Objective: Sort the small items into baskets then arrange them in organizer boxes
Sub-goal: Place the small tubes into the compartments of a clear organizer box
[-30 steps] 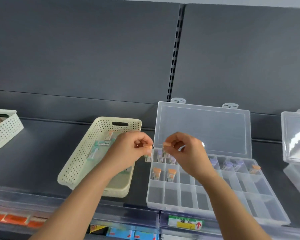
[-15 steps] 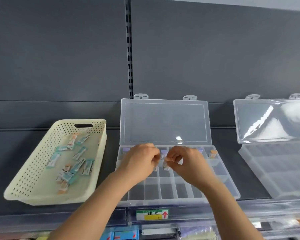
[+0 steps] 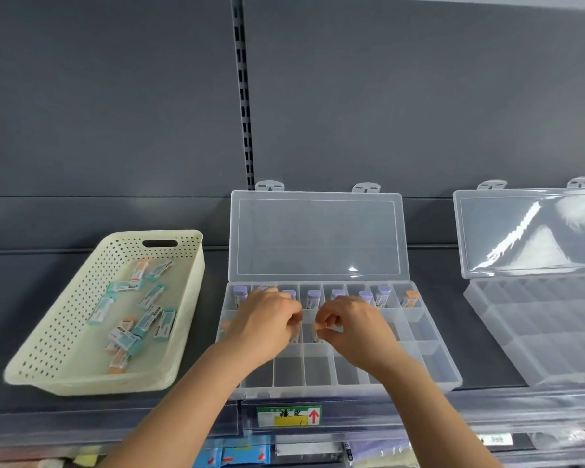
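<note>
Two hands are hovering over the middle row of the clear organizer box, which is sitting open on the dark shelf with its lid standing up against the back panel. Right hand is pinching a small orange-tipped item between thumb and forefinger, just above a middle-row compartment. Left hand is curling its fingers toward the right one, nearly touching it; can't tell whether it's gripping anything. Back row is holding purple-capped vials plus one orange-capped vial in the far-right compartment; their print is too small to read. Cream perforated basket is sitting just left of the box, carrying a loose scatter of teal-labelled packs and a few orange-ended ones; label text is blurring out. Second organizer box is sitting open to the right. Shelf-edge tag below the box is showing a green strip, a yellow strip, dark characters I can't read and a red up arrow.
</note>
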`<state>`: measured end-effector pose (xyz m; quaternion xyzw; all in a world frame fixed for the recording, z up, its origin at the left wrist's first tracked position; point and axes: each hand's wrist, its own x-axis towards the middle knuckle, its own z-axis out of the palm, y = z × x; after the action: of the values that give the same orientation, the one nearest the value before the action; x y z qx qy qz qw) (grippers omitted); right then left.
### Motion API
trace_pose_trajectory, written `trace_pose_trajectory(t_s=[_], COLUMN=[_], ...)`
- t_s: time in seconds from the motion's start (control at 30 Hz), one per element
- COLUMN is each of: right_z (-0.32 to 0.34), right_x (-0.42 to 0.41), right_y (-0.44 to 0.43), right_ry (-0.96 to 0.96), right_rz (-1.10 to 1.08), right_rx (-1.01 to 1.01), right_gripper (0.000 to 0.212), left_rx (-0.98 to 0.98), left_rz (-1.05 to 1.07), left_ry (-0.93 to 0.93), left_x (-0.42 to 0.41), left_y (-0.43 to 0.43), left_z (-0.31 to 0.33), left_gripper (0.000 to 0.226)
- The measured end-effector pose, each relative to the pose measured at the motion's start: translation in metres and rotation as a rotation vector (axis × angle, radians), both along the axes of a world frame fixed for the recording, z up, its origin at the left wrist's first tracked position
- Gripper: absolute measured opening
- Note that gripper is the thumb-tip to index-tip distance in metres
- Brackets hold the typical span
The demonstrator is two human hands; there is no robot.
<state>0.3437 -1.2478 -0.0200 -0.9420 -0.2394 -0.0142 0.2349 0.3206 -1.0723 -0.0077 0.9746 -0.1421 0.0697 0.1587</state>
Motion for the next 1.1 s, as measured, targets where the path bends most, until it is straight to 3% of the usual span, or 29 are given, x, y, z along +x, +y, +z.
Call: trace_pose_trajectory(t_s=[0.33, 0.63, 0.87, 1.1], right_z=[0.012, 0.038, 0.045, 0.027], right_x=[0.007, 0.009, -0.005, -0.019], right_y=[0.009, 0.090, 0.185, 0.258], right_ry=[0.013, -0.081, -0.080, 0.058], right_rz=[0.021, 0.202, 0.495, 0.804], right_rx=[0.026, 0.074, -0.032, -0.405], right_gripper=[0.024, 0.016, 0.021, 0.029], left_rx=[-0.136, -0.105, 0.036, 0.038], left_rz=[0.037, 0.336, 0.588, 0.479], left_ry=[0.010, -0.087, 0.209, 0.474], left_x=[-0.003, -0.026, -0.046, -0.037], left_y=[0.011, 0.106, 0.205, 0.241], left_z=[0.007, 0.039, 0.017, -0.003], left_gripper=[0.031, 0.013, 0.032, 0.053])
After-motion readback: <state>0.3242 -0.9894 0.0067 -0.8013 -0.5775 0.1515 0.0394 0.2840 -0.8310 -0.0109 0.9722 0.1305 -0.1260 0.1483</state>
